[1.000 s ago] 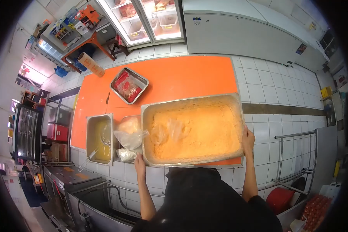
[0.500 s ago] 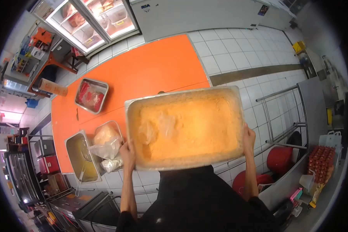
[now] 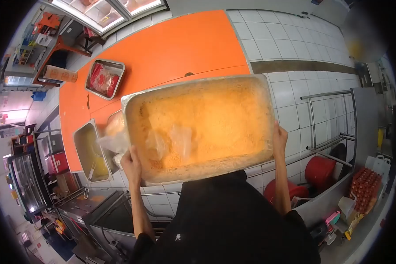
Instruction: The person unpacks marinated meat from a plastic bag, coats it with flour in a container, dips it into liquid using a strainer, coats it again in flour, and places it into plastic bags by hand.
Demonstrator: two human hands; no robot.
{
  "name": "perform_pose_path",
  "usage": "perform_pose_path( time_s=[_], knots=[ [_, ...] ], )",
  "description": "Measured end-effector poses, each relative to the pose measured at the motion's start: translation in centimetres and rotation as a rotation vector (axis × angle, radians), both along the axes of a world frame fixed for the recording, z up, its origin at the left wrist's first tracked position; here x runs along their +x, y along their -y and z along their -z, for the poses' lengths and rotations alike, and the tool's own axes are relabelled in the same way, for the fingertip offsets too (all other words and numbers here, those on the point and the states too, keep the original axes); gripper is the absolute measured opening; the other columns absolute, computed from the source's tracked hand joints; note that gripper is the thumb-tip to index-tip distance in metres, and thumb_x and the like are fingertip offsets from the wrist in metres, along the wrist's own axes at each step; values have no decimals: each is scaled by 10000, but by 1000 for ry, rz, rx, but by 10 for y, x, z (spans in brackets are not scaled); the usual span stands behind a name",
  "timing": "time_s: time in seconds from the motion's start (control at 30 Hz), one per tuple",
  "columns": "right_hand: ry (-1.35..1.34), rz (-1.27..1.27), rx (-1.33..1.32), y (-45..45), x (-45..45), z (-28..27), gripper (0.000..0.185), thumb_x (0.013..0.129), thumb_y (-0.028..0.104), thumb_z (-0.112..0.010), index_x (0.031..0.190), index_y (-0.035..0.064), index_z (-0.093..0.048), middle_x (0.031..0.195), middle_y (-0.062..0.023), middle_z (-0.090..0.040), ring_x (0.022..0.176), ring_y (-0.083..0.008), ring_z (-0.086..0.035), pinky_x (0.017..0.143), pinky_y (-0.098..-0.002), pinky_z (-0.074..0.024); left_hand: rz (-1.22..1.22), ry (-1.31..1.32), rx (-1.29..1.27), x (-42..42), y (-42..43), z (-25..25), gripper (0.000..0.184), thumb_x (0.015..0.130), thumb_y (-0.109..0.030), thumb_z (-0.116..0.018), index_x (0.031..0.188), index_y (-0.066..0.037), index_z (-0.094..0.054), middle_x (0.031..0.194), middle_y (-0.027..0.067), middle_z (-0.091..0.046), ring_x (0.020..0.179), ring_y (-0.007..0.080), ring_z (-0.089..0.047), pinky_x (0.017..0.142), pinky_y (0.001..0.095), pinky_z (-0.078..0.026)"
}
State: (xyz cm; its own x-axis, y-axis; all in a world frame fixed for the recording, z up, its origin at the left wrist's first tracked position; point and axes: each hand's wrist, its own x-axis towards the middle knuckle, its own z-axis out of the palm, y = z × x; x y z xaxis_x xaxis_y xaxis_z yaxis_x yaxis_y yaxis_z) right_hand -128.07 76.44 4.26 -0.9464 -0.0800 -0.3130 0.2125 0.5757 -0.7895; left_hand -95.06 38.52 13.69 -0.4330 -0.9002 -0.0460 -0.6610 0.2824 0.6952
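A large metal tray (image 3: 198,175) of orange-yellow powder is held up in front of my body, over the near edge of the orange table (image 3: 176,44). My left hand (image 3: 131,165) grips its left side near the front corner. At the right side, my right hand (image 3: 279,138) is closed on the rim. Clear plastic pieces (image 3: 181,140) lie on the powder at the left. Behind the tray's left edge, a bag of pale stuff (image 3: 114,143) is partly hidden. Beside it stands a metal pan (image 3: 81,141) with yellow liquid and a wire-handled strainer (image 3: 91,176).
A small metal pan (image 3: 90,79) holds red packets near the table's left. A paper-like cylinder (image 3: 60,74) stands at the far left edge. To the right are a metal rack (image 3: 312,119), red containers (image 3: 319,170) and stacked eggs (image 3: 365,189). White tiles (image 3: 275,46) cover the floor.
Both hands have lifted the large tray off the table and shifted it left and toward my body. The view has turned, bringing the red containers and eggs further into sight.
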Motion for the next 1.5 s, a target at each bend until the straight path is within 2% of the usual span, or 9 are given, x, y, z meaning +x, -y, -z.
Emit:
perform_pose_path(
  time_s=[0.5, 0.67, 0.73, 0.83, 0.97, 1.17, 1.23, 1.3, 1.5],
  knots=[
    [119, -3, -93, 10, -7, -9, 486, 991, 330, -548, 724, -74, -513, 636, 26, -443, 636, -89, -370, 551, -304, -345, -147, -32, 103, 14, -11, -2, 443, 974, -275, -546, 711, 76, -484, 555, 59, -363, 580, 115, -326, 506, 363, -306],
    [-244, -12, 39, 31, -1, -64, 441, 997, 291, -504, 729, -58, -539, 624, 0, -409, 636, -111, -363, 549, -337, -327, -151, -81, 146, 35, 14, -27, 431, 967, -306, -549, 757, 71, -553, 563, 104, -407, 584, 120, -371, 531, 365, -356],
    [-113, -29, -52, 58, 14, -119, 460, 1010, 335, -460, 1105, -66, -664, 965, -97, -667, 861, -169, -566, 773, -329, -474, -137, -198, 146, 50, 29, -55, 443, 965, -319, -559, 733, 57, -562, 551, 64, -396, 563, 108, -362, 512, 354, -333],
    [2, -25, -366, 124, 60, -195, 520, 1008, 378, -448, 1256, -57, -586, 1223, -146, -613, 1068, -262, -591, 889, -362, -483, -118, -277, 88, 86, 64, -103, 445, 960, -331, -574, 731, 50, -588, 527, 37, -366, 526, 108, -352, 483, 344, -312],
    [-25, -142, -493, 194, 128, -239, 538, 1002, 405, -450, 1247, -56, -582, 1233, -146, -601, 1094, -264, -581, 895, -362, -483, -184, -329, 67, 186, 110, -132, 440, 935, -362, -594, 758, 39, -641, 541, 152, -427, 527, 128, -411, 508, 353, -380],
    [-41, -428, -583, 372, 286, -251, 556, 997, 433, -450, 1234, -54, -580, 1220, -145, -599, 1088, -257, -578, 898, -354, -483, -296, -512, -105, 378, 256, -152, 422, 960, -293, -592, 711, 48, -592, 571, -56, -438, 555, 43, -371, 470, 282, -321],
    [-718, -928, -153, 429, 333, -226, 526, 996, 416, -471, 1211, -51, -584, 1175, -126, -610, 1050, -229, -583, 909, -341, -477, -368, -462, -171, 460, 305, -165, 433, 970, -287, -575, 683, 37, -560, 574, -61, -420, 560, 39, -363, 470, 287, -306],
    [-112, -493, -536, 516, 378, -185, 474, 985, 371, -521, 1163, -60, -605, 1136, -120, -616, 981, -201, -587, 867, -328, -477, -415, -328, -150, 539, 355, -172, 422, 958, -311, -572, 756, 57, -620, 574, -26, -482, 573, 48, -429, 498, 302, -366],
    [-20, -652, -561, 689, 585, -121, 379, 974, 267, -572, 674, 50, -494, 651, 64, -365, 621, -48, -321, 533, -272, -281, -492, -18, -338, 738, 477, -144, 484, 938, -321, -572, 627, 36, -474, 526, -8, -372, 549, 58, -344, 463, 325, -267]
  ],
)
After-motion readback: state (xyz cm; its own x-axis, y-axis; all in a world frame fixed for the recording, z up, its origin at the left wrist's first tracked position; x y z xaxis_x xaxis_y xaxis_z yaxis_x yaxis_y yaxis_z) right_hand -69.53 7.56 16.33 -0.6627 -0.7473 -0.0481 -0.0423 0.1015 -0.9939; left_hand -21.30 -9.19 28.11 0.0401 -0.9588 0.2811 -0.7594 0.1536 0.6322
